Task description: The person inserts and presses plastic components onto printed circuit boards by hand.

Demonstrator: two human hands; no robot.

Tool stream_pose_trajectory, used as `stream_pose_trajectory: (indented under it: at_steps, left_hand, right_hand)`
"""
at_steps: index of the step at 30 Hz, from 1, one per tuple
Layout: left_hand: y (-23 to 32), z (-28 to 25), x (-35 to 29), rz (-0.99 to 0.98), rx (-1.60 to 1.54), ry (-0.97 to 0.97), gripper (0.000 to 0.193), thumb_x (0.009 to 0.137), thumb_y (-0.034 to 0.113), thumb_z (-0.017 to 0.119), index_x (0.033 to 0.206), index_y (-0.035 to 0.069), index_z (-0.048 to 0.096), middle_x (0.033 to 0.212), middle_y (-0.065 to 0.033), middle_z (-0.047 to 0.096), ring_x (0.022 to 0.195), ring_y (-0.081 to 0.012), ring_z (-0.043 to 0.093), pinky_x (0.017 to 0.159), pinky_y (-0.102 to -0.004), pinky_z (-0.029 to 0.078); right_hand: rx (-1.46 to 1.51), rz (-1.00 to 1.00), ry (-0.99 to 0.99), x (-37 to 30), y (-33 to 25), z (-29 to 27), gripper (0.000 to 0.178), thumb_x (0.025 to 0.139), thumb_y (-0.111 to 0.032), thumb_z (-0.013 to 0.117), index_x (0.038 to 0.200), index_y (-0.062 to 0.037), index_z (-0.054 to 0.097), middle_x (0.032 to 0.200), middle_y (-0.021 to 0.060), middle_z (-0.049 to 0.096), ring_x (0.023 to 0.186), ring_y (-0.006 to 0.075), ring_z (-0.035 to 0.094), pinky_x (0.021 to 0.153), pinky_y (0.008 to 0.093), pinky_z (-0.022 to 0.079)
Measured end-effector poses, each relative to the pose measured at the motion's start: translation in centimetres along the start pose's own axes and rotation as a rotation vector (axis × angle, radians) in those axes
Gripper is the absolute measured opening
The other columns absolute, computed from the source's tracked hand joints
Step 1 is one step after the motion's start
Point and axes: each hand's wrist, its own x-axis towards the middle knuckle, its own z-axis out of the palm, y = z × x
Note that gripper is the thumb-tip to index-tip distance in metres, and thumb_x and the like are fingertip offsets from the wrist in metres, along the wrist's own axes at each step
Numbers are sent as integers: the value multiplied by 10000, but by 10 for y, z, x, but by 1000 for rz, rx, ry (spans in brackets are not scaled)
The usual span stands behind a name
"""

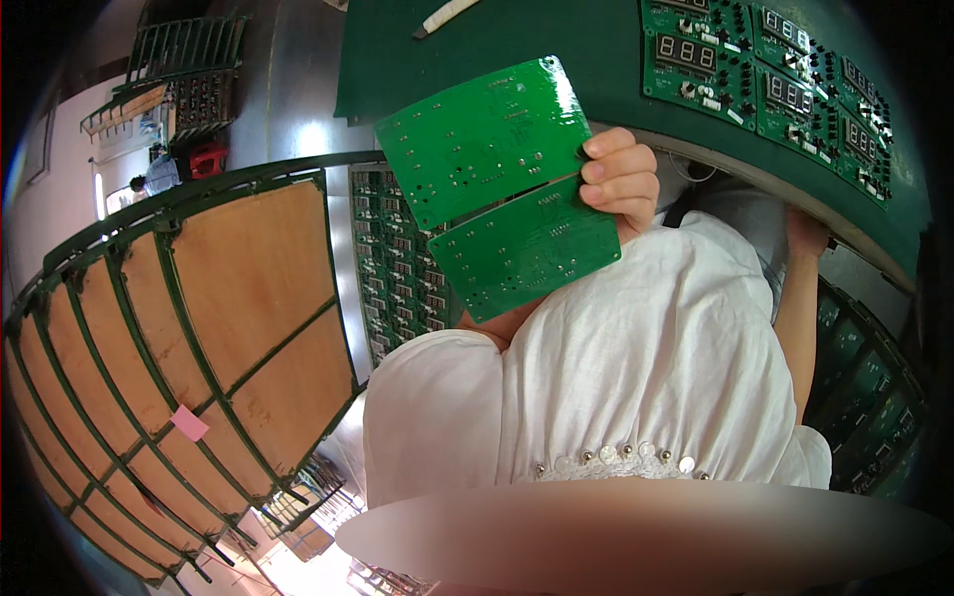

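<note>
My left hand [621, 179] grips a green circuit board panel [487, 149] by its right edge, fingers curled over the near face. Two parts make up the panel, with a narrow dark slot between them. Small solder points and holes dot the side facing me, and light glares off its upper corner. Most of my left forearm is hidden behind the panel. My right arm reaches down along my right side to the table's edge, where my right hand [807, 233] shows only in part; its fingers are hidden.
Several circuit boards with digit displays [686, 52] lie on the green table mat [586, 40] at upper right. A white-wrapped tool [447, 17] rests at the top. Left stands a green-framed rack [179, 288] with brown panels, beside rows of boards [393, 258]. More boards [860, 377] sit at lower right.
</note>
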Motion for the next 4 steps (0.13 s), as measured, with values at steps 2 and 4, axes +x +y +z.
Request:
stream_pose_trajectory:
  at_steps: [2,4]
  left_hand:
    - [-2,1,-9,54,-32,22,127,891,2,608,799,45,683,718,-66,623,628,-159,631,575,-232,521]
    - [-7,0,-20,131,-62,40,128,875,-15,612,801,48,695,718,-64,628,617,-162,627,578,-230,522]
  right_hand:
    - [22,-5,-3,-3,-5,-8,597,1063,-425,257,1553,-85,276,1622,86,271,1486,285,248,1221,481,150]
    - [80,-18,88,-7,-8,-11,608,1063,-432,260,1561,-82,252,1619,111,272,1488,313,240,1221,489,149]
